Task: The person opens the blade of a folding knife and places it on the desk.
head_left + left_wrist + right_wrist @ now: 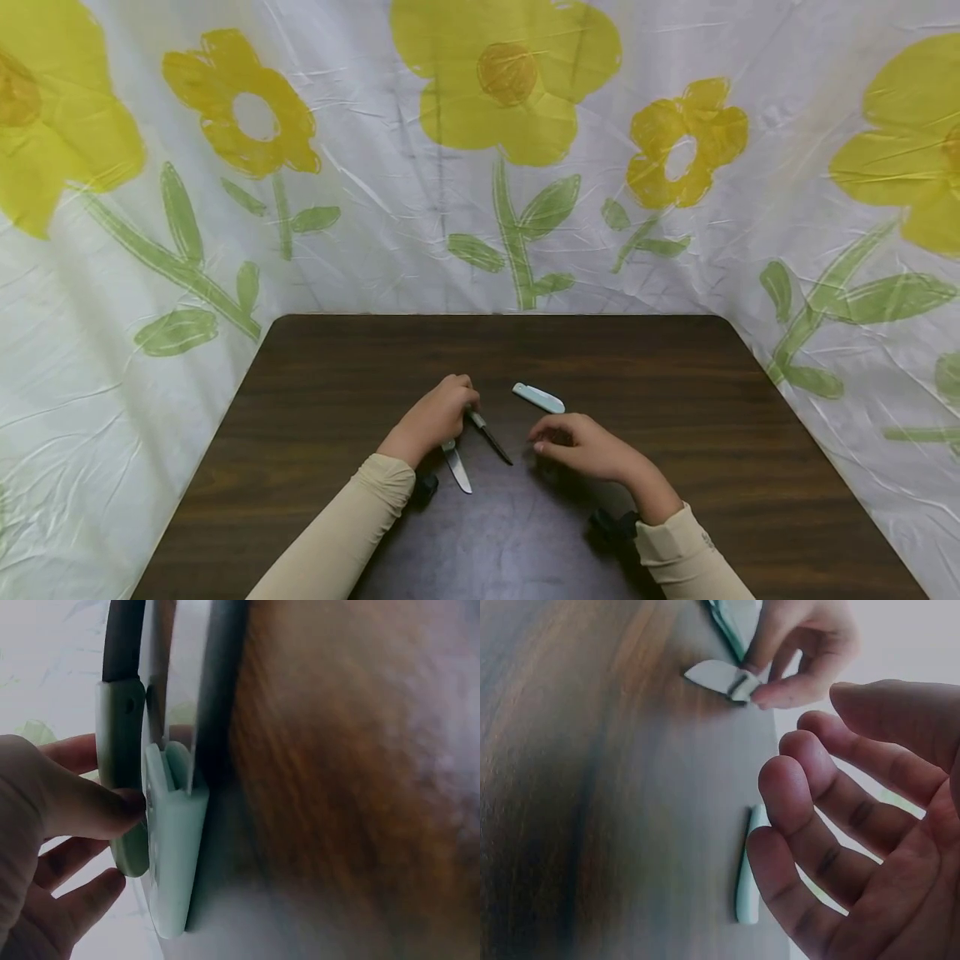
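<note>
My left hand (pixel 438 417) pinches the pale green handle of an opened folding knife (pixel 120 712) between thumb and fingers. Its blade looks dark in the head view and points toward the table's near side. Right beside it, a second folding knife (pixel 176 855) lies on the table with its shiny blade out; the left hand hides most of its handle in the head view. My right hand (pixel 588 450) hovers over the table with loosely bent fingers and holds nothing. Just beyond its fingers lies a folded pale green knife (pixel 538 398), partly covered by the fingertips in the right wrist view.
The dark wooden table (pixel 337 358) carries all the knives. White curtains (pixel 375 250) with yellow flowers hang behind it and along both sides. Black wrist cameras (pixel 613 525) sit under both wrists, close above the tabletop.
</note>
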The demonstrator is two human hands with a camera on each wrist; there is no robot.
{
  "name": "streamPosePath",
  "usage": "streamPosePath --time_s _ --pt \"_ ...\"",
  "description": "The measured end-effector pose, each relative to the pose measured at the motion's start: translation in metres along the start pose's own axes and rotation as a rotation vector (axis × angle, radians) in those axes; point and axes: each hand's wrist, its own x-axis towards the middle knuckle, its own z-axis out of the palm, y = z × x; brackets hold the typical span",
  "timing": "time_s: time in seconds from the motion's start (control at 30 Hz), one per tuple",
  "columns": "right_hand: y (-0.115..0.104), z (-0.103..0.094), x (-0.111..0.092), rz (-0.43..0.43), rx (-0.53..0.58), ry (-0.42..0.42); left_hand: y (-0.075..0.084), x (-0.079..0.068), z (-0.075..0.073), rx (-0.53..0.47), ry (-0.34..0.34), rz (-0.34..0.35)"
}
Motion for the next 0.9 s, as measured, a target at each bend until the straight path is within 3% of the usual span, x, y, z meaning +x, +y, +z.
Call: streamPosePath --time_s 0.33,0.53,0.63,0.77,0.9 --pt "0.000 -0.008 0.003 -0.001 -0.047 0.065 0.001 0.000 -0.002 -0.013 -0.030 -0.037" --pt "0.006 -0.016 0.007 0.079 -0.057 0.156 0.012 0.002 -0.003 -0.065 0.013 -0.079" --pt "0.011 -0.019 0.011 0.128 -0.071 0.202 0.023 0.007 -0.002 -0.189 0.035 -0.147" --pt "0.016 -0.022 0.019 0.162 -0.116 0.267 0.039 0.014 0.000 -0.390 0.049 -0.309" --pt "0.021 -0.024 0.026 0.188 -0.161 0.307 0.051 0.021 0.002 -0.512 0.069 -0.448"
